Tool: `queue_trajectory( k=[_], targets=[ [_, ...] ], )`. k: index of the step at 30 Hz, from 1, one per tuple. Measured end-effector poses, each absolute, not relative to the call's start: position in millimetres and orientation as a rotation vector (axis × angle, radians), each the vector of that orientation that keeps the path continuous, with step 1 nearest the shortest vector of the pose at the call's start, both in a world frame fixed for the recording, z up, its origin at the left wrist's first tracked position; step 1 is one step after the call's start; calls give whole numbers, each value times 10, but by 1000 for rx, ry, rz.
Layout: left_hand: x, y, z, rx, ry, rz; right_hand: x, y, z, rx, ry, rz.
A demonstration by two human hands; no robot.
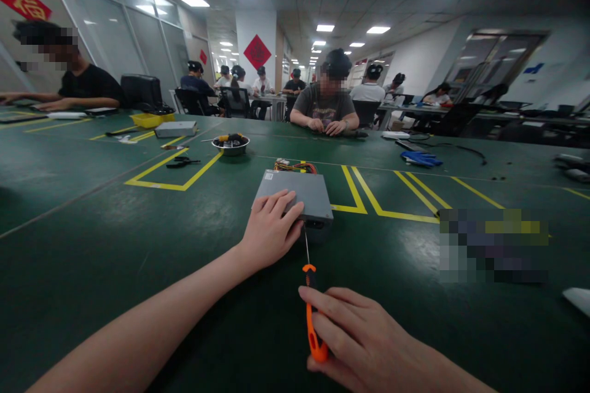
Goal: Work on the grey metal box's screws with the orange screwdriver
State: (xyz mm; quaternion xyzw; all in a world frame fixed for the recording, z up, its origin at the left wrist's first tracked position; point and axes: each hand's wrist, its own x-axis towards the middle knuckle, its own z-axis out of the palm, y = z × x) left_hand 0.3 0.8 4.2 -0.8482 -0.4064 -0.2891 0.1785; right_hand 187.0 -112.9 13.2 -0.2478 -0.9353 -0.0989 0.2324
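While the left hand rests with fingers spread over the top of a grey metal box, thumb by its near face, the right hand pinches the orange-and-black handle of a screwdriver at about six o'clock from the box. Its shaft points toward twelve, the tip at the near face; whether they touch is unclear. The box sits on the green table, coloured wires bunched at twelve, a metal bowl toward ten, blue gloves toward two.
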Motion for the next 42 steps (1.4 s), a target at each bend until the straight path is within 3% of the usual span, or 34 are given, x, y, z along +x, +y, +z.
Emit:
queue_trajectory(
  k=[15, 24, 42],
  targets=[
    [-2, 16, 29, -2413, -1160, -814, 1873, -1125, 94, -667, -2575, -287],
    [-12, 15, 33, -2425, -1160, -803, 2018, -1089, 214, -415, -2408, -492],
    [-22, 11, 42, -2416, -1146, -814, 2041, -1040, 147, -465, -2441, -514]
  ],
)
